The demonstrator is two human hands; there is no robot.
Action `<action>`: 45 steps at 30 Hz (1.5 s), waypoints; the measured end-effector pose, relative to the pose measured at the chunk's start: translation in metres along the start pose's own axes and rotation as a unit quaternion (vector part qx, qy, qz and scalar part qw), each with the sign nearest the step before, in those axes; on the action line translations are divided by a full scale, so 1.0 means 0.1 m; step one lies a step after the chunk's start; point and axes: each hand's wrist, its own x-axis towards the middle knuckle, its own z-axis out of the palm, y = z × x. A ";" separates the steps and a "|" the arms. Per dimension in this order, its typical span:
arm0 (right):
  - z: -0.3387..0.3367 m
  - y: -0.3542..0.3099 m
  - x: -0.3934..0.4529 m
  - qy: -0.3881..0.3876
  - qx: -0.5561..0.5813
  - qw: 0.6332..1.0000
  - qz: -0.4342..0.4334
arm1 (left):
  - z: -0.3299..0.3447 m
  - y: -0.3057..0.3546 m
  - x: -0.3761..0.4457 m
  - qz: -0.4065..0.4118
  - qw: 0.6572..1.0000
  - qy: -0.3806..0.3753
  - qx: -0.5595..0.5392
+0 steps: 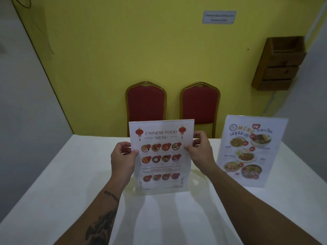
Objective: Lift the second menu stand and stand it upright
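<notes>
Upright at the middle of the white tabletop (pixel 53 183): a Chinese food menu (pixel 161 156) in a clear stand, printed face toward the camera, red lanterns at its top corners and three rows of small dish photos below the title. Gripped at both side edges, a little above half height. Left hand (pixel 123 156) curled round the left edge, thumb on the front of the sheet, fingers wrapped behind. Right hand (pixel 200 150) pinching the right edge, thumb lying on the front, fingers folded round the back (fingertips showing just past the edge near the lantern). Bottom edge of the menu at or just above the cloth; cannot tell whether touching, though a faint yellowish reflection lies right under it. Both forearms stretched in from the lower corners, dark tattoo markings along the left forearm (pixel 104 220).

To the right, well apart from the held one: a second menu (pixel 251 151), also in a clear stand, leaning back slightly, with a colourful heading and larger photos of bowls and plates. Behind the far edge of the tabletop, two red padded chairs (pixel 146 105) with golden frames, side by side against a yellow wall (pixel 123 41). High on that wall, a small white sign (pixel 219 17), text too blurred to read. Farther right, a brown cardboard holder (pixel 279 64) with stacked compartments, fixed near the corner.
</notes>
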 end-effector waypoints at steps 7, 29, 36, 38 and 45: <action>0.09 0.12 0.21 -0.019 0.010 0.999 -0.046 | 0.07 -0.02 0.07 0.011 1.000 0.025 0.009; 2.20 -0.81 0.93 -0.202 0.078 0.972 -0.096 | -1.35 0.31 1.05 0.033 0.975 0.221 0.008; 3.18 -1.07 1.04 -0.182 0.065 0.978 -0.084 | -1.98 0.23 1.91 0.024 0.972 0.234 0.021; 3.35 -1.07 1.06 -0.172 0.060 0.980 -0.076 | -2.07 0.17 2.09 0.014 0.972 0.234 0.019; 3.66 -0.99 1.06 -0.160 0.027 0.985 -0.055 | -2.17 -0.05 2.36 -0.029 0.974 0.224 0.019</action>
